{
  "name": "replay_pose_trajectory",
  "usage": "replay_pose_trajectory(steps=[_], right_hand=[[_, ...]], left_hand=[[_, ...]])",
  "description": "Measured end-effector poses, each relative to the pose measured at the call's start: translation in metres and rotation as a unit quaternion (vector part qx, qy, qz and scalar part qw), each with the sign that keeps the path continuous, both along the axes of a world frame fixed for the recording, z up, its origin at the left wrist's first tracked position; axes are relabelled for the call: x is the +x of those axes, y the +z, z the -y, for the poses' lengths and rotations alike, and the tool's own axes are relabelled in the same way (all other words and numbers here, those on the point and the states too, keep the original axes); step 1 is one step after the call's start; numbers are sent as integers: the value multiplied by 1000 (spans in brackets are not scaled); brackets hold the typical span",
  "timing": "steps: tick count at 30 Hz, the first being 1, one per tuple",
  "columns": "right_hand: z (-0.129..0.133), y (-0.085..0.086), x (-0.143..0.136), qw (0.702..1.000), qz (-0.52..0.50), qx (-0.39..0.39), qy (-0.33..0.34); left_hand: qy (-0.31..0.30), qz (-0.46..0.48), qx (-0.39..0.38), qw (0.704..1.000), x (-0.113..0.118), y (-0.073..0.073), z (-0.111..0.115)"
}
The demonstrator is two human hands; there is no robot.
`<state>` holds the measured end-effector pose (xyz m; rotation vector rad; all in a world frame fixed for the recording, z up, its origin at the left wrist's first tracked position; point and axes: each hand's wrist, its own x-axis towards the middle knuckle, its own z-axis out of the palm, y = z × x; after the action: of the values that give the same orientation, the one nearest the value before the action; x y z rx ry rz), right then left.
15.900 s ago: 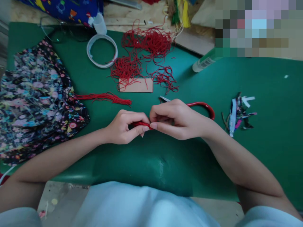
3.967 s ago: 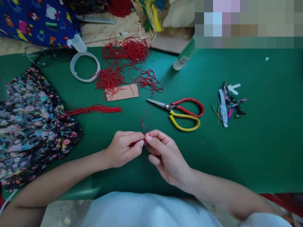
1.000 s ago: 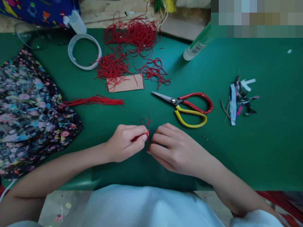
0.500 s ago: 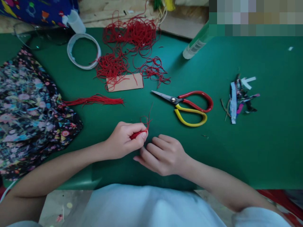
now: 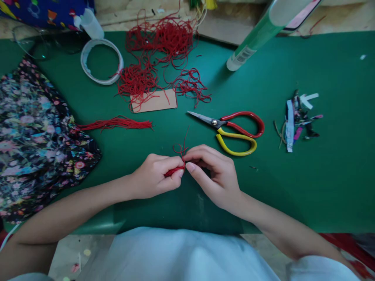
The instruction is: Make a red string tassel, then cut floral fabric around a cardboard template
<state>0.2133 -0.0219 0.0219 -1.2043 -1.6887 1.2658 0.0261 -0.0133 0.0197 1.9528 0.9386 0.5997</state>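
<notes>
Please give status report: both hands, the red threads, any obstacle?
Left hand holds red thread bundle. Right hand close at its end, contact unclear. Scissors lie beyond right hand, apparently blocking nothing.

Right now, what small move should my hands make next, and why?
I'd probably pinch the loose red strand with the right hand and draw it snug: it curls up slack at the end of the red thread bundle, which the left hand grips, and the right fingertips are close by.

- Left hand (image 5: 159, 175): curled, thumb against forefinger.
- Right hand (image 5: 216, 175): fingers bent, thumb parted from forefinger, tips just beside the left's.
- Left arm (image 5: 84, 201), right arm (image 5: 278, 224): angled inward.
</notes>
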Motion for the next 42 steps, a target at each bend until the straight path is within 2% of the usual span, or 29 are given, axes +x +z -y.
replay_pose_trajectory(steps=[4, 7, 16, 19, 23, 27, 31, 33, 37, 42], right_hand=[[-1, 2, 0, 995, -15, -103, -7], [-1, 2, -1, 988, -29, -152, -11], [-1, 2, -2, 980, -93, -171, -48], [-1, 1, -1, 984, -77, -154, -49], [-1, 1, -1, 995, -27, -99, -5], [-1, 1, -1, 999, 4, -38, 10], [-2, 0, 2, 995, 44, 75, 42], [-4, -1, 5, 982, 81, 157, 65], [-10, -3, 12, 932, 173, 297, 117], [-15, -4, 18, 892, 225, 357, 163]], left_hand=[[-8, -3, 31, 999, 1, -2, 1], [-10, -7, 44, 999, 1, -3, 1], [-13, -9, 6, 1000, 0, -1, 0], [0, -7, -5, 1000, -1, 1, 0], [0, -3, -10, 1000, -1, 2, -1], [-2, -8, -22, 1000, -1, 2, -1], [2, -5, -34, 999, -1, 2, -1], [3, -7, -35, 999, -1, 1, 0], [-8, -13, -25, 1000, -1, 2, -1], [-28, -18, -29, 999, -2, 2, -4]])
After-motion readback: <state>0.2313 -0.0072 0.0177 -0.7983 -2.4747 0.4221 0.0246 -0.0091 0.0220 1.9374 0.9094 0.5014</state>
